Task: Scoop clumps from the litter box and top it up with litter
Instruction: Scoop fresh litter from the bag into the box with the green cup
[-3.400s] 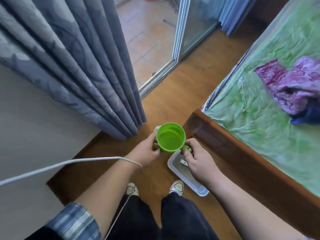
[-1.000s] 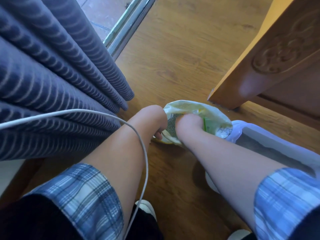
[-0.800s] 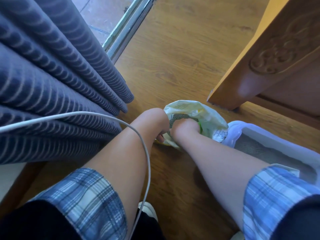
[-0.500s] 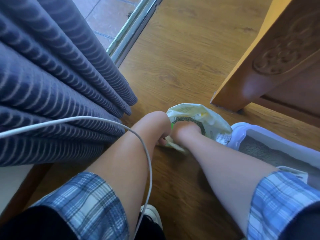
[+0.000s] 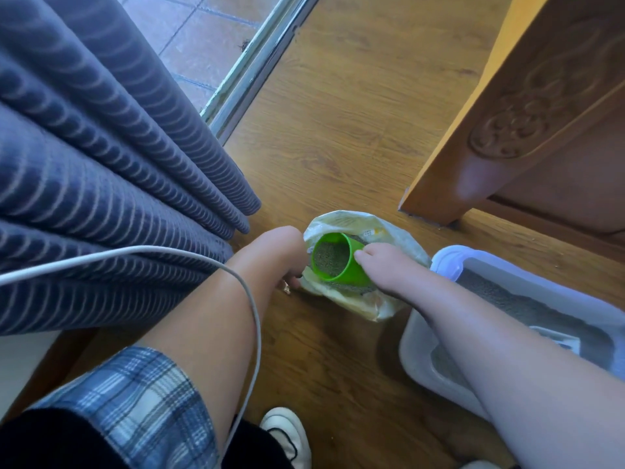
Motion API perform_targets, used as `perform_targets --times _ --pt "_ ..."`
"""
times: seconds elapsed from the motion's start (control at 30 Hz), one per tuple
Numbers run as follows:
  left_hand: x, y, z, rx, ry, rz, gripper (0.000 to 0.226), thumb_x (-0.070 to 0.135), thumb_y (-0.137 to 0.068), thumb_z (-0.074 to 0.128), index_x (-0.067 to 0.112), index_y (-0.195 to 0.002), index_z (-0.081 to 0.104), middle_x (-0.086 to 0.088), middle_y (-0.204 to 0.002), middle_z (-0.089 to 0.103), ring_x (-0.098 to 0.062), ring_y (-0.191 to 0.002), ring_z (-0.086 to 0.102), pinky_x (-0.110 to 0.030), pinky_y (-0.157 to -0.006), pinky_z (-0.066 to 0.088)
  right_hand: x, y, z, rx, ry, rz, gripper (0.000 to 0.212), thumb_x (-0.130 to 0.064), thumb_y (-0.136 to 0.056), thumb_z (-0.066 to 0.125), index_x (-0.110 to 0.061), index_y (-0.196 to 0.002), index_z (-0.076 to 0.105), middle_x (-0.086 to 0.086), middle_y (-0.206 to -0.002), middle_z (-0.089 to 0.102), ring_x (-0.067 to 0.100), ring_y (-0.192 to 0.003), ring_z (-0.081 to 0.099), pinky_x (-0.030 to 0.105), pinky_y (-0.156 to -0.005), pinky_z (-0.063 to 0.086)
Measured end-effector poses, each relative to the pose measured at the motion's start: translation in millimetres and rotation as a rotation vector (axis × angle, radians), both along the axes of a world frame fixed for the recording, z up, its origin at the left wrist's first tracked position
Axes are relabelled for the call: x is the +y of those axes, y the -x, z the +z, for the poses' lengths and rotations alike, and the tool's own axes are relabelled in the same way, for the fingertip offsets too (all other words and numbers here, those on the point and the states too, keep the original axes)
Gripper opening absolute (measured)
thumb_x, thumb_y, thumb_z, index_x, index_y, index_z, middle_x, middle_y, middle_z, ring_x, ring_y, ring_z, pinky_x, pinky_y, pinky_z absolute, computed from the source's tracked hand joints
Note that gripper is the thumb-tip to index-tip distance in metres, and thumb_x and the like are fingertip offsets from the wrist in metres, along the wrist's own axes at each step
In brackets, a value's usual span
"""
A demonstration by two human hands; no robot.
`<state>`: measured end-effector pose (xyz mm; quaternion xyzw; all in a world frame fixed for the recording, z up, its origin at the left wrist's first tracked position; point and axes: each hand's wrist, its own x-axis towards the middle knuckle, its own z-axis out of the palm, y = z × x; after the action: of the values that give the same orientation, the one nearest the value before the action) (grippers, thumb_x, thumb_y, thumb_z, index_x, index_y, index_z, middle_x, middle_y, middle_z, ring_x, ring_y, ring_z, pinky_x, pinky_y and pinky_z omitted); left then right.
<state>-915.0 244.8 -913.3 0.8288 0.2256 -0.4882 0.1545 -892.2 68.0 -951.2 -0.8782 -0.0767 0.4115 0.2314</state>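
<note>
- Holding a green cup (image 5: pixel 340 262), the right hand (image 5: pixel 385 269) has its fingers curled round the cup's side, with the thumb at the rim.
- The cup is tilted, has grey litter inside, and sits in the open mouth of the litter bag (image 5: pixel 355 299).
- The left hand (image 5: pixel 280 252) grips the bag's left edge; its fingers are curled under and mostly hidden.
- The litter box (image 5: pixel 419 353), with grey litter in it, stands on the wooden floor (image 5: pixel 338 130) just right of the bag.
</note>
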Motion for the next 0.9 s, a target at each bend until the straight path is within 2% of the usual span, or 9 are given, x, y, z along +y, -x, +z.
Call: perform_targets --times 0.1,0.17,0.33,0.4,0.47,0.53,0.7,0.8,0.9 --pt "0.1 -2.4 8.3 -0.056 -0.05 -0.107 0.022 0.008 -0.095 0.051 0.003 -0.106 0.068 -0.009 -0.093 0.076 -0.025 -0.066 0.067 -0.04 -0.082 0.059 -13.5 1.4 25.8 -0.046 -0.06 0.002 0.039 -0.028 -0.106 0.037 -0.014 -0.07 0.045 0.008 -0.079 0.053 0.026 -0.081 0.049 0.033 -0.066 0.029" --pt "0.5 -2.8 15.4 -0.166 -0.108 -0.139 0.02 0.008 -0.091 0.053 0.006 -0.106 0.066 -0.011 -0.101 0.073 -0.029 -0.079 0.067 -0.036 -0.076 0.057 -22.2 5.7 41.1 -0.059 -0.118 -0.016 0.04 -0.026 -0.106 0.037 -0.015 -0.068 0.041 0.008 -0.073 0.048 0.026 -0.076 0.047 0.036 -0.063 0.028" --pt "-7.2 10.7 43.3 -0.475 -0.163 0.017 0.021 0.025 -0.093 0.047 0.017 -0.111 0.052 -0.004 -0.106 0.063 -0.029 -0.094 0.059 -0.04 -0.082 0.051 -50.0 21.0 72.5 -0.057 -0.263 -0.156 0.038 -0.023 -0.105 0.041 -0.013 -0.068 0.04 0.005 -0.067 0.041 0.018 -0.065 0.039 0.036 -0.065 0.031" --pt "-23.4 14.0 52.3 -0.559 -0.12 0.0 0.029 0.027 -0.095 0.045 0.019 -0.123 0.05 -0.003 -0.115 0.063 -0.028 -0.099 0.06 -0.038 -0.082 0.051 -67.5 26.7 79.4 -0.031 -0.339 -0.231 0.039 -0.023 -0.106 0.042 -0.012 -0.069 0.049 -0.008 -0.06 0.047 0.009 -0.059 0.041 0.032 -0.064 0.032" --pt "-44.1 9.0 59.0 -0.665 -0.031 -0.024 0.034 0.029 -0.096 0.043 0.024 -0.129 0.049 0.001 -0.12 0.062 -0.026 -0.099 0.062 -0.04 -0.083 0.052 -86.3 29.5 88.7 -0.007 -0.387 -0.29 0.043 -0.024 -0.106 0.042 -0.023 -0.064 0.055 -0.016 -0.053 0.05 0.0 -0.051 0.042 0.025 -0.06 0.033" --pt "-63.8 0.5 57.8 -0.737 0.025 -0.041 0.032 0.028 -0.095 0.041 0.029 -0.126 0.049 0.004 -0.118 0.064 -0.023 -0.103 0.061 -0.041 -0.085 0.052 -103.4 27.8 101.5 -0.032 -0.412 -0.339 0.049 -0.027 -0.105 0.044 -0.03 -0.057 0.053 -0.012 -0.055 0.049 0.003 -0.051 0.042 0.026 -0.059 0.034" --pt "-120.8 -5.9 54.2 -0.829 0.196 -0.037 0.034 0.021 -0.094 0.046 0.028 -0.126 0.053 0.009 -0.124 0.062 -0.016 -0.109 0.061 -0.032 -0.084 0.049 -160.8 25.8 124.9 -0.193 -0.438 -0.548 0.034 -0.043 -0.087 0.041 -0.022 -0.061 0.048 -0.003 -0.059 0.043 0.013 -0.055 0.04 0.034 -0.058 0.033" --pt "-159.8 -9.4 50.3 -0.883 0.29 -0.186 0.035 0.018 -0.092 0.047 0.026 -0.126 0.053 0.004 -0.121 0.063 -0.02 -0.113 0.058 -0.037 -0.09 0.05 -205.3 42.9 134.2 -0.254 -0.378 -0.644 0.035 -0.044 -0.087 0.042 -0.018 -0.064 0.047 -0.006 -0.057 0.043 0.014 -0.057 0.041 0.036 -0.061 0.034" --pt "-190.1 -8.5 38.9 -0.804 0.316 -0.343 0.035 0.018 -0.093 0.047 0.021 -0.127 0.05 -0.002 -0.123 0.06 -0.027 -0.115 0.055 -0.043 -0.089 0.05 -245.6 58.7 145.1 -0.266 -0.303 -0.707 0.036 -0.044 -0.091 0.045 -0.024 -0.062 0.054 -0.006 -0.056 0.047 0.013 -0.055 0.043 0.037 -0.065 0.036"
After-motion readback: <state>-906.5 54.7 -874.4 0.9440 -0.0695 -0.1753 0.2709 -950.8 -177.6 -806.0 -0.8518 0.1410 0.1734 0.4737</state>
